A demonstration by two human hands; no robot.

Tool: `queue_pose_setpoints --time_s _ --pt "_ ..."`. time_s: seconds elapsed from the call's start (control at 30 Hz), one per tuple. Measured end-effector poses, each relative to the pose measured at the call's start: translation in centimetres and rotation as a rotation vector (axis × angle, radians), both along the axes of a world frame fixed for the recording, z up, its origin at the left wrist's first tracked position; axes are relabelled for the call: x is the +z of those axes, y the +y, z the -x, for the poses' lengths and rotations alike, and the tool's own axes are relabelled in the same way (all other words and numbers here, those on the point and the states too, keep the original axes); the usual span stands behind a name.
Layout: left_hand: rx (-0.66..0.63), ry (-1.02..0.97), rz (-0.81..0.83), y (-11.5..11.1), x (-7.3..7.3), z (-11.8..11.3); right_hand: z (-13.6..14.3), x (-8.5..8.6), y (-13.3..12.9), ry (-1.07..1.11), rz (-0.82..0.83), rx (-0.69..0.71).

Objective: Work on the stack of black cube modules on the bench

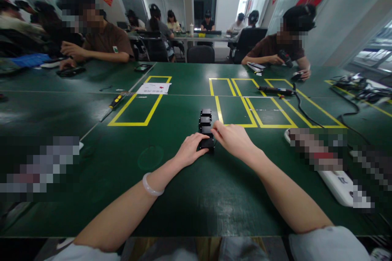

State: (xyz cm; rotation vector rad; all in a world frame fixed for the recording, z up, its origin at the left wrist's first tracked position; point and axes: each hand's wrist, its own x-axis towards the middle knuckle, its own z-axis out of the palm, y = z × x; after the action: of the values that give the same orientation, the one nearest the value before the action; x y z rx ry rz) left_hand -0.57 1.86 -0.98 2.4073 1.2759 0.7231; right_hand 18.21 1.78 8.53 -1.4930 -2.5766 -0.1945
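Observation:
Several small black blocks (205,121) stand in a row on the green table (180,195), running away from me. My left hand (192,149) is at the near end of the row, its fingers and thumb around the nearest black block (207,143). My right hand (231,136) is at the right side of the row, fingers bent together by the second block from the near end. Whatever lies between those fingertips is too small to make out.
Yellow tape outlines (131,124) mark the table. A screwdriver (116,101) and white paper (154,88) lie left. A black corded tool (275,91), cables (358,87) and a white board (338,187) lie right. Two people sit across the table.

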Motion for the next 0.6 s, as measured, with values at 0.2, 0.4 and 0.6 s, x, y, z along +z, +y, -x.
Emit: queue_pose_setpoints --time_s 0.2,0.4,0.6 --pt "0.0 -0.005 0.008 -0.01 0.08 -0.04 -0.09 -0.24 0.09 0.036 0.001 0.011" --pt "0.001 -0.008 0.01 -0.02 0.16 -0.09 -0.07 -0.04 -0.03 0.03 -0.003 0.004" --pt "0.001 -0.001 0.003 -0.02 0.12 -0.07 -0.1 0.09 -0.07 0.001 -0.003 0.005"
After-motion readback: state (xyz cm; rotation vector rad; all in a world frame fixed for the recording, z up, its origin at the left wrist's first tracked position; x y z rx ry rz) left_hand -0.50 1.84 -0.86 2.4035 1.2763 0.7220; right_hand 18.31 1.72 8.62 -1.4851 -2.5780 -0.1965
